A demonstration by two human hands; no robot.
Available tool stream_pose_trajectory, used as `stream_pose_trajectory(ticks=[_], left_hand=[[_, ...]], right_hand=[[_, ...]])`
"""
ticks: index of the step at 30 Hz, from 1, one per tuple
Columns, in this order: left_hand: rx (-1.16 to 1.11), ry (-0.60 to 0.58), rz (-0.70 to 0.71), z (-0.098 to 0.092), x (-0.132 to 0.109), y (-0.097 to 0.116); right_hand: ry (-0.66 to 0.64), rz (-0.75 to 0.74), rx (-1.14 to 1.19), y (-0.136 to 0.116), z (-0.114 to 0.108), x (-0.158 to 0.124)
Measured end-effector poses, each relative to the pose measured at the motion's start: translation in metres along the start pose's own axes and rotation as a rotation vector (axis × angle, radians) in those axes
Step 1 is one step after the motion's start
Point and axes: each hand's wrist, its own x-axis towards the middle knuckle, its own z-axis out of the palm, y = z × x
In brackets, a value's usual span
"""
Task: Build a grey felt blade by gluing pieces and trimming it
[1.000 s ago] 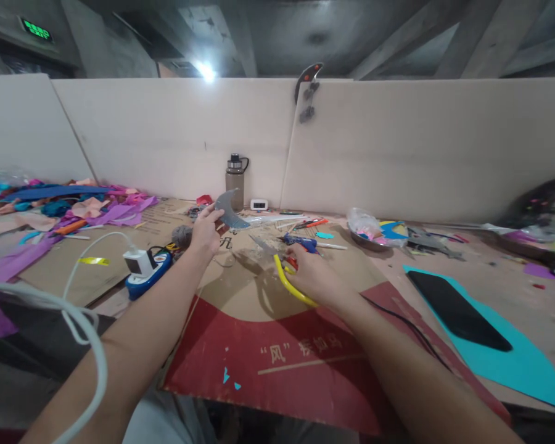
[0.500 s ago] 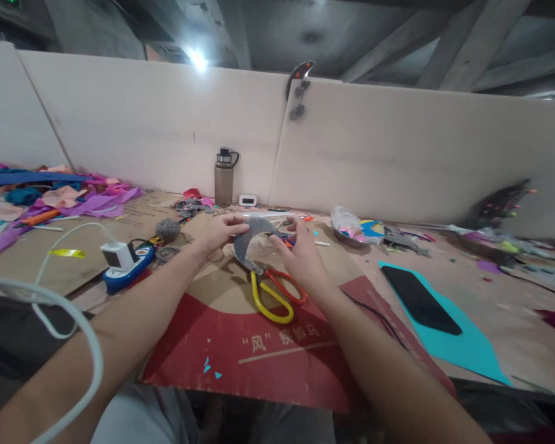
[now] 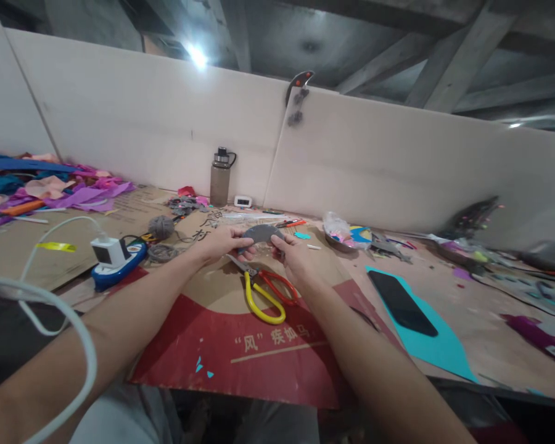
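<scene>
A curved grey crescent-shaped piece is held up between my two hands, just above the cardboard. My left hand pinches its left end, and my right hand grips the right end between thumb and fingers. Below the piece lies a pair of scissors with one yellow and one red handle. Their blades point away and to the left, partly behind my left hand. Under them is a red and tan cardboard sheet with printed characters and a few tiny turquoise scraps.
To the left are a blue power strip with a white charger, a grey yarn ball and colourful fabric scraps. A bottle stands by the partition. On the right lie a black phone on turquoise sheet and a bowl.
The grey crescent has been turned; its wide arc now faces up, with both hands on its ends. The view has shifted slightly to the right. The scissors still lie on the cardboard.
</scene>
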Motion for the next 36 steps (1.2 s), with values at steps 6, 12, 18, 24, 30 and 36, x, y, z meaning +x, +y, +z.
stream_pose_trajectory(ticks=[6,12,18,24,30,36], left_hand=[[0.161,0.16,0.111,-0.001,0.002,-0.002],[0.522,0.364,0.612,-0.003,-0.003,0.006],[0.568,0.389,0.791,-0.005,-0.004,0.003],[0.474,0.367,0.8,-0.007,0.0,-0.003],[0.54,0.445,0.879,-0.004,-0.006,0.005],[0.7,0.569,1.001,-0.004,-0.012,0.013]], right_hand=[[-0.025,-0.393,-0.413,-0.001,0.003,-0.009],[0.197,-1.044,-0.783,-0.009,-0.005,-0.019],[0.183,-1.202,-0.831,-0.008,-0.007,-0.018],[0.166,-1.239,-0.869,-0.005,-0.009,-0.014],[0.193,-1.256,-0.976,-0.003,-0.012,-0.014],[0.195,-1.306,-1.019,-0.004,-0.012,-0.016]])
